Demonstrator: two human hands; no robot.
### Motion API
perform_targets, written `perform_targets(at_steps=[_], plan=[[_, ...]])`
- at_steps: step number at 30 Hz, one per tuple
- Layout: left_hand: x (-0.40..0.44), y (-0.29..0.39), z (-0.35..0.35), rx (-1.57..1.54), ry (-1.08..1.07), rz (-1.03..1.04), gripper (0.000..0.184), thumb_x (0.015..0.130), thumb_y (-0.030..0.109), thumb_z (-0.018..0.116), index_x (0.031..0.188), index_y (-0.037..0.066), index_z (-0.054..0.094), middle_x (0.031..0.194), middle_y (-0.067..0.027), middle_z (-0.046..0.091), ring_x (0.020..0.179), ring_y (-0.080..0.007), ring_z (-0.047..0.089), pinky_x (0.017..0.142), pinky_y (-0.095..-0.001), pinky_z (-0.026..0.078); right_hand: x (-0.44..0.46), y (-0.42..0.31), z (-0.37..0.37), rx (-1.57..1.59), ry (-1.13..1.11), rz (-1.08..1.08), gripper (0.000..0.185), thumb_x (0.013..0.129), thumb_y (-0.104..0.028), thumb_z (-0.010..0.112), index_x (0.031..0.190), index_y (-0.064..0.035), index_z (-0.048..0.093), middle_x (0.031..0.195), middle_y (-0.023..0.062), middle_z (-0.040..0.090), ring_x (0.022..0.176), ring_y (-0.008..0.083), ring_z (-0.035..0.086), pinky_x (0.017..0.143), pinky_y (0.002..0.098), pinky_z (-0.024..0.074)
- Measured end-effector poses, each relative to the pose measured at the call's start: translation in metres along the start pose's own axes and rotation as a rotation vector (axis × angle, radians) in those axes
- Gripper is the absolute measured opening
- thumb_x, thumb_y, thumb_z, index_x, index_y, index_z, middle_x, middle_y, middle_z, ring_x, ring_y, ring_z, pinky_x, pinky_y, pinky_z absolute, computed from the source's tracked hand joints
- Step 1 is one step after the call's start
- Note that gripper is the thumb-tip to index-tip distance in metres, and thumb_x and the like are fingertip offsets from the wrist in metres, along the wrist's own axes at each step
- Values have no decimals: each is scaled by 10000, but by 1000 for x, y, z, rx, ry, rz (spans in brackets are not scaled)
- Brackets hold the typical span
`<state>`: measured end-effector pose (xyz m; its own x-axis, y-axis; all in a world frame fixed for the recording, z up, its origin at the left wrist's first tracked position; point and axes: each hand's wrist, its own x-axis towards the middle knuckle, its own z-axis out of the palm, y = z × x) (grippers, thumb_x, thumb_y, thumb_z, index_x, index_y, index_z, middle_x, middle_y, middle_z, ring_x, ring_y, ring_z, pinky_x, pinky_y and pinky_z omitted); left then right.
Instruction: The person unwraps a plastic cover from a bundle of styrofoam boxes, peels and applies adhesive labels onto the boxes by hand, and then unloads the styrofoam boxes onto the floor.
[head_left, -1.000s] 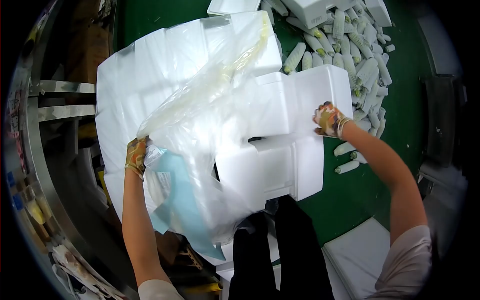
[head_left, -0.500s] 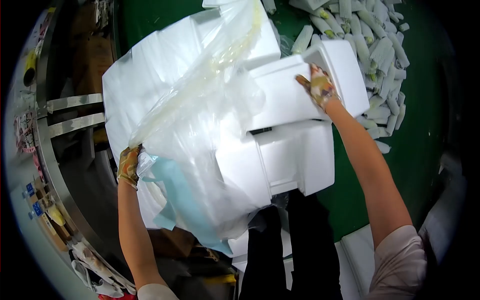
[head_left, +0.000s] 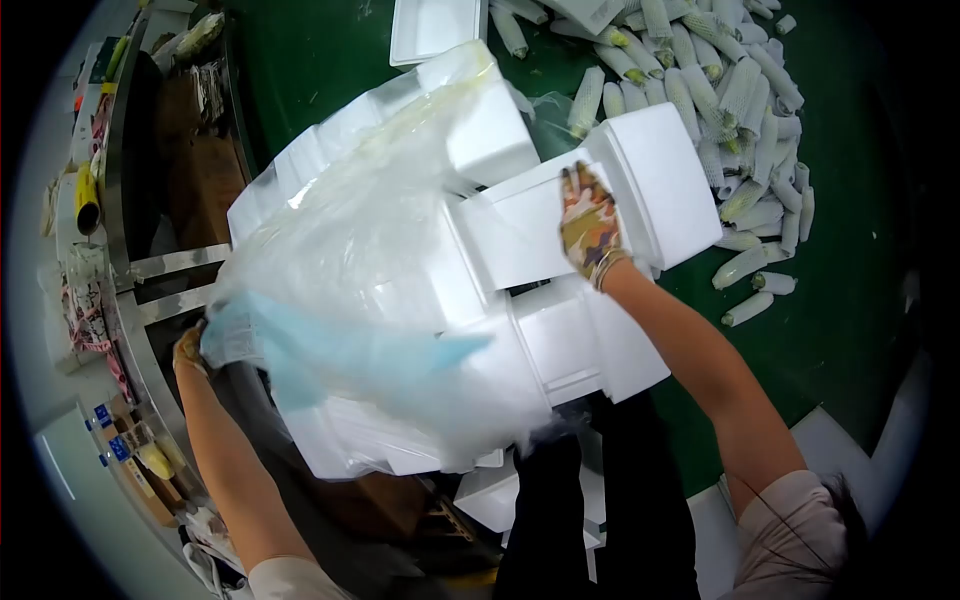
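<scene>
Several white foam boxes are nested in rows in front of my legs. A large clear plastic bag, with a light blue patch on it, covers the left and middle rows. At the far left, my left hand, in a camouflage glove, is closed on the bag's edge and pulls it taut; its fingers are partly hidden. My right hand, gloved alike, lies with fingers stretched out on an uncovered foam box in the right row.
Long pale vegetables in white net sleeves are heaped on the green floor. A separate foam box stands at the back. Along the left runs a metal-framed rack holding cardboard. White panels lie at lower right.
My left hand has pulled the bag's edge left and down, and the blue patch has swung left. My right hand has come off the box's rim and now rests flatter, slightly left and lower.
</scene>
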<state>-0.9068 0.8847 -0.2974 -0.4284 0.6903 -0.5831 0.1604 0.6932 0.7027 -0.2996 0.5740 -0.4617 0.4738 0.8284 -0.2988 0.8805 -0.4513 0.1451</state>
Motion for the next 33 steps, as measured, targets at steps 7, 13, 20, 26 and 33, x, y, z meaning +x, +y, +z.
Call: perform_targets(at_steps=[7, 13, 20, 26, 33], plan=[[-193, -19, 15, 1227, -478, 764, 221, 887, 191, 513, 963, 30, 644, 913, -108, 664, 817, -204, 611, 746, -341, 472, -101, -136, -27, 1941, -684, -161, 651, 898, -357, 512, 1406, -35, 263, 1418, 190, 321, 1313, 288, 327, 1055, 388, 324], [-436, -29, 189, 795, -877, 94, 162, 864, 132, 627, 765, 6, 649, 677, -8, 606, 639, -84, 528, 592, -238, 425, -223, -79, -109, 2056, -127, -658, 941, 742, -403, 743, 1446, -114, 189, 1455, 175, 248, 1352, 330, 241, 1104, 456, 228], [-489, -83, 265, 368, -1136, -294, 202, 921, 174, 580, 868, -10, 644, 739, -30, 637, 617, -45, 548, 556, -166, 422, -229, 106, -161, 1733, -449, -709, 754, 663, -349, 815, 1276, -80, 469, 1273, 146, 475, 1188, 259, 447, 1003, 375, 358], [-515, -100, 285, 610, -1634, -149, 265, 844, 157, 663, 1024, -24, 594, 848, -56, 631, 764, -101, 586, 667, -202, 471, -271, 193, -170, 1327, -799, -494, 417, 740, -263, 758, 1074, -55, 618, 1045, 65, 637, 881, 152, 603, 748, 288, 495], [-595, -162, 296, 839, -1983, -115, 295, 809, 207, 720, 994, 18, 590, 831, -11, 607, 765, -91, 558, 656, -236, 450, -382, 291, -190, 1172, -503, -128, 346, 724, -205, 720, 1028, -88, 606, 1009, 114, 589, 882, 221, 592, 754, 323, 486]])
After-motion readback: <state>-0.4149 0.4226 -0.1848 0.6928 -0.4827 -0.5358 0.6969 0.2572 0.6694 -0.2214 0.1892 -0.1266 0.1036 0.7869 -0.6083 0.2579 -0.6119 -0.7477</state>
